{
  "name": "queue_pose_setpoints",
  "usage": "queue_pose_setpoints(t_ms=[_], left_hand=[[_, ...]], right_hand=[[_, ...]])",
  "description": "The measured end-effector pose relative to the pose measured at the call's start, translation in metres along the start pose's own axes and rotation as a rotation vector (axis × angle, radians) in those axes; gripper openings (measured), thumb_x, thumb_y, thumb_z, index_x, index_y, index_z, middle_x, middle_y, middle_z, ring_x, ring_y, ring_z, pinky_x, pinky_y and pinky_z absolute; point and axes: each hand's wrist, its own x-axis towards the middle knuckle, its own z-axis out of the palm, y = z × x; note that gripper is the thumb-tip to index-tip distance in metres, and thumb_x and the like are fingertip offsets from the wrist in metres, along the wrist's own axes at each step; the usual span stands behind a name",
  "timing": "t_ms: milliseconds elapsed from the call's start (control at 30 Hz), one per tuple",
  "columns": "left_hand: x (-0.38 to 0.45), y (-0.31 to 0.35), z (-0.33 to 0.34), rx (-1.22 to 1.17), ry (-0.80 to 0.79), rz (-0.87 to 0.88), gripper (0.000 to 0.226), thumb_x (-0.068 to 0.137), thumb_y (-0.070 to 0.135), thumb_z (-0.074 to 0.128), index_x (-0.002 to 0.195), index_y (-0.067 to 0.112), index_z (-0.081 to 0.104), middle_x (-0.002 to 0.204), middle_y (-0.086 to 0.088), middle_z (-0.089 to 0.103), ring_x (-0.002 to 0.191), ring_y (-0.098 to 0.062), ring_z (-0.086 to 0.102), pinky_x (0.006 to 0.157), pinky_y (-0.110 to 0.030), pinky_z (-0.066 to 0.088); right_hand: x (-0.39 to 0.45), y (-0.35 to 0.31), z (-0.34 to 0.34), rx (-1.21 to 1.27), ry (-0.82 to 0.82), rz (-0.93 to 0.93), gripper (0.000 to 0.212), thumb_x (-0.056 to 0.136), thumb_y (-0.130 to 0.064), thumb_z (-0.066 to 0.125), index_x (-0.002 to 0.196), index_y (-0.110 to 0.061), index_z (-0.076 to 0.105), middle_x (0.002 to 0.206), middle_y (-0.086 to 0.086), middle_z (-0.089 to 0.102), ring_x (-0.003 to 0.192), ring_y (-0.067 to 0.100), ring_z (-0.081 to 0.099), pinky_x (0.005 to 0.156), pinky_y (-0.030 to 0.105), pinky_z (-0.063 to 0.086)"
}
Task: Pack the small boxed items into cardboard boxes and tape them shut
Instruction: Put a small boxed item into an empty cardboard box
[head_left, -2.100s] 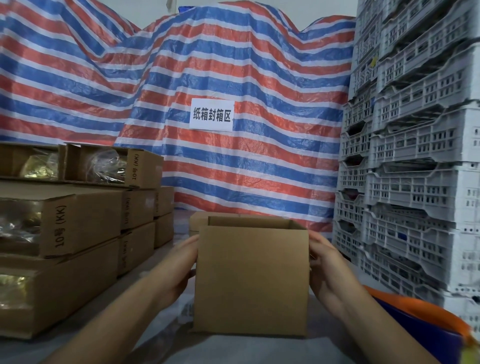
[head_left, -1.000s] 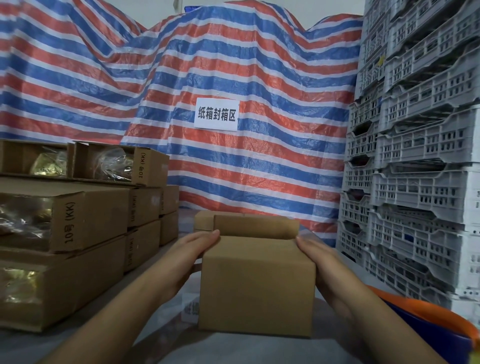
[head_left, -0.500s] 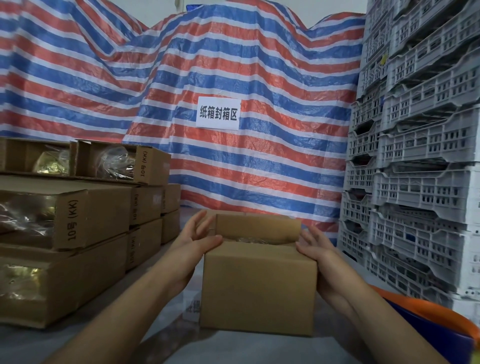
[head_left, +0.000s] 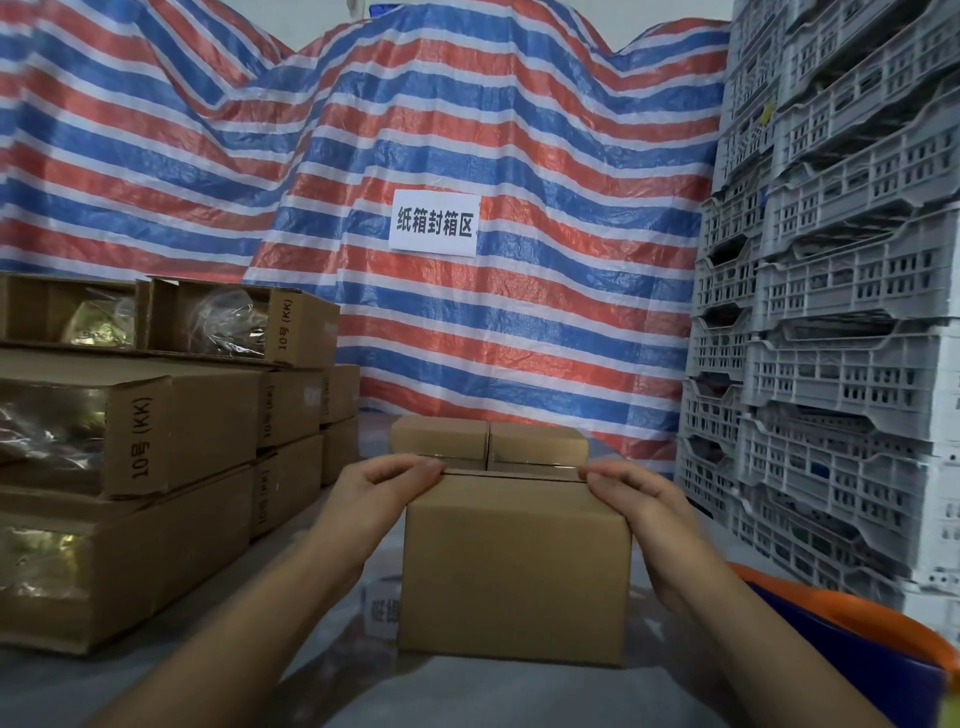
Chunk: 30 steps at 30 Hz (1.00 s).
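Note:
A plain cardboard box (head_left: 514, 566) stands on the grey table right in front of me, its top flaps folded down flat. My left hand (head_left: 382, 486) holds the top left corner with fingers curled over the edge. My right hand (head_left: 631, 493) grips the top right corner the same way. What the box holds is hidden. Two smaller closed cardboard boxes (head_left: 488, 441) sit side by side directly behind it.
Stacks of long cartons marked "10号 (KK)" (head_left: 156, 441) fill the left side. White plastic crates (head_left: 831, 312) tower on the right. An orange and blue tub (head_left: 872, 639) sits at the lower right. A striped tarp with a paper sign (head_left: 434, 222) hangs behind.
The box's top stood open earlier. Both hands have folded the flaps down, and now the top lies flat under my fingers.

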Motion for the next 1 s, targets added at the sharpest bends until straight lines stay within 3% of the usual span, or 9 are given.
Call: queue_pose_setpoints(t_ms=[167, 367, 467, 567, 667, 733, 800, 900, 1000], left_hand=[[0.0, 0.0, 0.002, 0.008, 0.025, -0.009, 0.015, 0.087, 0.031, 0.069, 0.092, 0.021, 0.079, 0.088, 0.007, 0.076, 0.08, 0.002, 0.068, 0.069, -0.016, 0.043], [0.001, 0.025, 0.001, 0.202, -0.013, 0.014, 0.018, 0.092, 0.021, 0.066, 0.109, 0.026, 0.071, 0.099, 0.009, 0.072, 0.088, -0.002, 0.067, 0.07, -0.012, 0.047], [-0.006, 0.049, 0.021, 0.545, -0.038, 0.221, 0.028, 0.097, 0.034, 0.056, 0.125, 0.034, 0.06, 0.108, 0.023, 0.058, 0.098, 0.004, 0.057, 0.074, -0.011, 0.042], [-0.017, 0.067, 0.055, 0.829, -0.273, 0.404, 0.044, 0.095, 0.057, 0.046, 0.136, 0.04, 0.049, 0.132, 0.02, 0.054, 0.119, -0.001, 0.049, 0.096, -0.025, 0.044], [-0.017, 0.066, 0.076, 1.145, -0.413, 0.362, 0.069, 0.088, 0.074, 0.035, 0.147, 0.038, 0.033, 0.149, 0.01, 0.042, 0.13, -0.013, 0.044, 0.102, -0.034, 0.039], [-0.019, 0.057, 0.081, 1.284, -0.443, 0.346, 0.076, 0.087, 0.077, 0.033, 0.152, 0.039, 0.02, 0.157, 0.008, 0.031, 0.137, -0.017, 0.039, 0.105, -0.038, 0.035], [-0.019, 0.048, 0.081, 1.324, -0.392, 0.413, 0.074, 0.089, 0.076, 0.032, 0.152, 0.04, 0.019, 0.159, 0.007, 0.029, 0.138, -0.017, 0.037, 0.109, -0.038, 0.032], [-0.02, 0.039, 0.082, 1.306, -0.303, 0.531, 0.069, 0.09, 0.075, 0.031, 0.149, 0.04, 0.026, 0.153, 0.009, 0.038, 0.13, -0.013, 0.045, 0.103, -0.033, 0.036], [-0.021, 0.035, 0.08, 1.228, -0.24, 0.596, 0.065, 0.087, 0.077, 0.033, 0.141, 0.041, 0.035, 0.138, 0.015, 0.052, 0.112, -0.005, 0.053, 0.085, -0.024, 0.035]], right_hand=[[-0.005, -0.005, 0.0, -0.083, 0.023, -0.011, 0.014, 0.093, -0.018, 0.067, 0.1, -0.015, 0.079, 0.108, 0.003, 0.074, 0.107, 0.021, 0.064, 0.096, 0.035, 0.049], [-0.011, -0.009, 0.004, -0.096, 0.046, -0.008, 0.019, 0.095, -0.014, 0.064, 0.088, -0.022, 0.079, 0.1, -0.002, 0.073, 0.1, 0.015, 0.063, 0.077, 0.026, 0.044], [-0.011, -0.009, 0.005, -0.1, 0.049, -0.002, 0.018, 0.095, -0.015, 0.064, 0.087, -0.023, 0.078, 0.096, -0.005, 0.072, 0.097, 0.013, 0.063, 0.074, 0.024, 0.043], [-0.011, -0.01, 0.006, -0.082, 0.072, 0.025, 0.015, 0.094, -0.016, 0.066, 0.088, -0.021, 0.078, 0.096, -0.003, 0.072, 0.096, 0.015, 0.064, 0.073, 0.025, 0.046], [-0.011, -0.009, 0.005, -0.045, 0.07, 0.066, 0.012, 0.094, -0.014, 0.066, 0.093, -0.017, 0.077, 0.099, 0.005, 0.074, 0.099, 0.023, 0.067, 0.082, 0.034, 0.053], [-0.011, -0.009, 0.005, -0.022, 0.065, 0.078, 0.011, 0.093, -0.013, 0.066, 0.098, -0.014, 0.076, 0.104, 0.007, 0.073, 0.098, 0.022, 0.067, 0.077, 0.03, 0.053], [-0.012, -0.008, 0.004, -0.002, 0.064, 0.069, 0.011, 0.093, -0.014, 0.067, 0.1, -0.012, 0.076, 0.106, 0.006, 0.072, 0.097, 0.019, 0.067, 0.071, 0.023, 0.052], [-0.013, -0.009, 0.004, -0.06, 0.041, 0.039, 0.014, 0.098, -0.018, 0.061, 0.099, -0.017, 0.075, 0.104, 0.001, 0.071, 0.098, 0.016, 0.065, 0.078, 0.026, 0.051], [-0.012, -0.02, -0.009, -0.226, 0.104, -0.125, 0.016, 0.101, -0.024, 0.056, 0.099, -0.023, 0.072, 0.093, -0.011, 0.068, 0.087, -0.001, 0.061, 0.07, 0.012, 0.043]])
